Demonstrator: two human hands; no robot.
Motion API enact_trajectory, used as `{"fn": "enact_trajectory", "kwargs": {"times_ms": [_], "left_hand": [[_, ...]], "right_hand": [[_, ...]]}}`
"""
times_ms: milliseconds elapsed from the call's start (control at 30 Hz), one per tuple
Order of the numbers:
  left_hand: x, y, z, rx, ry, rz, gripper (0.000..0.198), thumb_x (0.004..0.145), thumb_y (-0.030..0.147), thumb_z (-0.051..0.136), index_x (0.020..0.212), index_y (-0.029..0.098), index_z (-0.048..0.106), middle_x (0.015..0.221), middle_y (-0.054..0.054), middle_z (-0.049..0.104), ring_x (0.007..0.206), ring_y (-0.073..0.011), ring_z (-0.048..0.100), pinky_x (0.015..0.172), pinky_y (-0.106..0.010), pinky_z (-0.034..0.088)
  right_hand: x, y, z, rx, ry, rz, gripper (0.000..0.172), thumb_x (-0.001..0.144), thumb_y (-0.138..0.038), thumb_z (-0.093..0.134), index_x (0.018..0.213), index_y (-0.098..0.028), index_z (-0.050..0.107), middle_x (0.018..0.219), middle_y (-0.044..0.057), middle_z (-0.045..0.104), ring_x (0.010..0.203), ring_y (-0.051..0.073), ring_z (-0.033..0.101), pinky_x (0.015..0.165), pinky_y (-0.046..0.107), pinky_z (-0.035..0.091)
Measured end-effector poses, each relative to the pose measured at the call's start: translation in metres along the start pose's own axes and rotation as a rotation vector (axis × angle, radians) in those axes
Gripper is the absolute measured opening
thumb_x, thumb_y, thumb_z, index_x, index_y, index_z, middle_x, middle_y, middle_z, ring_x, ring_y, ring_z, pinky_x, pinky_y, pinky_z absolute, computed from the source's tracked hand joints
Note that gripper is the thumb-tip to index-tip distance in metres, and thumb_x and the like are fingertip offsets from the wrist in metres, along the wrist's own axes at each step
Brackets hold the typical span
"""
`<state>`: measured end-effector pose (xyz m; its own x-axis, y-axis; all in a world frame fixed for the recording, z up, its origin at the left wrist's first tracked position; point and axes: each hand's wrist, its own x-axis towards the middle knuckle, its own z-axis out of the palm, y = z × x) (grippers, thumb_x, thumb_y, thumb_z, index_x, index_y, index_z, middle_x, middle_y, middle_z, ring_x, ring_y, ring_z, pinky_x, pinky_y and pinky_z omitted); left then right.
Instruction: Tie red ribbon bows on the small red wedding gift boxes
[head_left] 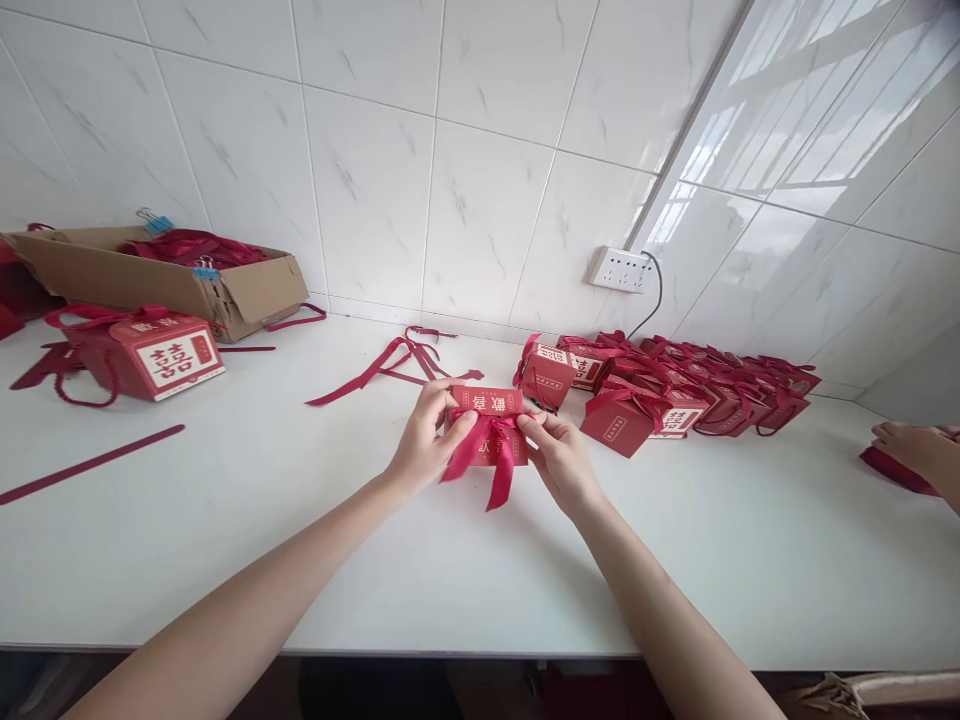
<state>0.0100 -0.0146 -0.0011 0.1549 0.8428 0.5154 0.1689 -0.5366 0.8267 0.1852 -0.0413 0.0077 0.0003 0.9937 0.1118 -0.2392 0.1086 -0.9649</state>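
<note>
In the middle of the white table stands a small red gift box (491, 400) with printed characters, a crimson ribbon (501, 480) tied in a bow across its top. My left hand (431, 438) pinches the ribbon at the bow's left side, thumb over the box. On the other side my right hand (559, 450) pinches the bow's right loop between thumb and fingers. The two ribbon tails hang down the box's near face. Fingertips behind the box are partly hidden.
Several finished red boxes (682, 390) crowd the right back. Loose ribbons (375, 370) lie behind my hands. At left are another red box (154, 355) and a cardboard box (112, 270) of ribbons. Another person's hand (919, 450) rests on red material at far right. A power strip (621, 270) hangs on the wall.
</note>
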Motion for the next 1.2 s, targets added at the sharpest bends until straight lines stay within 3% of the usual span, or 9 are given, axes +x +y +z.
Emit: {"fn": "enact_trajectory", "kwargs": {"times_ms": [133,267,400,567,800,933,1033,1133,1200], "left_hand": [[0.000,0.000,0.001,-0.059,-0.039,-0.021,0.034,0.070,0.035,0.070,0.074,0.021,0.039,0.123,-0.008,0.047,0.127,-0.0259,0.042,0.095,-0.038,0.044],[-0.001,0.001,0.000,-0.159,-0.148,-0.125,0.051,0.066,0.028,0.072,0.101,0.024,0.036,0.138,-0.010,0.033,0.123,-0.0241,0.047,0.097,-0.041,0.045],[0.001,0.003,-0.005,-0.284,-0.316,-0.231,0.084,0.067,0.026,0.073,0.130,0.030,0.017,0.132,-0.011,0.044,0.114,-0.0226,0.056,0.093,-0.040,0.048],[0.006,0.003,-0.007,-0.351,-0.424,-0.295,0.088,0.066,0.023,0.073,0.133,0.028,0.016,0.120,-0.007,0.053,0.105,-0.0212,0.059,0.089,-0.039,0.050],[0.003,0.003,-0.007,-0.404,-0.429,-0.275,0.095,0.065,0.026,0.077,0.136,0.030,0.014,0.120,-0.007,0.055,0.105,-0.0229,0.060,0.092,-0.042,0.048],[0.000,0.010,0.000,-0.360,-0.266,-0.340,0.072,0.073,0.039,0.070,0.129,0.026,0.026,0.113,-0.006,0.058,0.101,-0.0213,0.062,0.090,-0.041,0.050],[-0.001,0.013,0.003,-0.258,-0.193,-0.358,0.064,0.071,0.038,0.071,0.120,0.025,0.032,0.114,-0.006,0.056,0.099,-0.0206,0.062,0.083,-0.037,0.053],[0.002,0.013,0.001,-0.214,-0.205,-0.339,0.058,0.069,0.035,0.073,0.112,0.023,0.036,0.116,-0.006,0.054,0.098,-0.0199,0.062,0.079,-0.034,0.053],[0.004,0.012,-0.001,-0.203,-0.201,-0.333,0.056,0.069,0.034,0.073,0.109,0.022,0.036,0.114,-0.006,0.055,0.097,-0.0197,0.062,0.080,-0.035,0.053]], "right_hand": [[0.001,0.001,-0.001,0.044,-0.010,0.009,0.037,0.066,-0.042,0.076,0.056,-0.018,0.051,0.097,0.002,0.064,0.073,0.014,0.057,0.073,0.031,0.050],[0.002,0.002,-0.004,0.057,-0.002,0.027,0.035,0.067,-0.043,0.076,0.057,-0.017,0.055,0.090,0.002,0.064,0.068,0.012,0.055,0.073,0.032,0.051],[0.003,-0.001,-0.006,0.063,0.026,0.030,0.035,0.063,-0.042,0.079,0.055,-0.017,0.057,0.082,0.003,0.064,0.068,0.013,0.056,0.072,0.031,0.051],[0.003,-0.004,-0.006,0.062,0.063,0.051,0.034,0.058,-0.042,0.082,0.054,-0.017,0.060,0.079,0.004,0.066,0.071,0.015,0.059,0.074,0.033,0.051],[0.001,-0.003,-0.005,0.036,0.072,0.014,0.029,0.060,-0.041,0.081,0.060,-0.017,0.064,0.089,0.003,0.069,0.073,0.014,0.061,0.076,0.032,0.051],[-0.001,0.001,-0.004,-0.020,0.060,-0.061,0.026,0.064,-0.039,0.078,0.063,-0.018,0.064,0.106,0.005,0.067,0.085,0.017,0.062,0.081,0.032,0.050],[-0.001,0.003,-0.001,-0.080,0.038,-0.091,0.028,0.065,-0.040,0.077,0.064,-0.017,0.062,0.114,0.006,0.063,0.090,0.019,0.062,0.079,0.032,0.050],[-0.002,-0.002,-0.003,-0.140,0.060,-0.094,0.034,0.068,-0.050,0.072,0.069,-0.018,0.060,0.102,0.005,0.065,0.087,0.018,0.062,0.076,0.031,0.051],[-0.003,-0.011,-0.008,-0.263,0.081,-0.066,0.040,0.071,-0.057,0.066,0.071,-0.019,0.058,0.082,0.003,0.066,0.077,0.016,0.062,0.070,0.030,0.051]]}}
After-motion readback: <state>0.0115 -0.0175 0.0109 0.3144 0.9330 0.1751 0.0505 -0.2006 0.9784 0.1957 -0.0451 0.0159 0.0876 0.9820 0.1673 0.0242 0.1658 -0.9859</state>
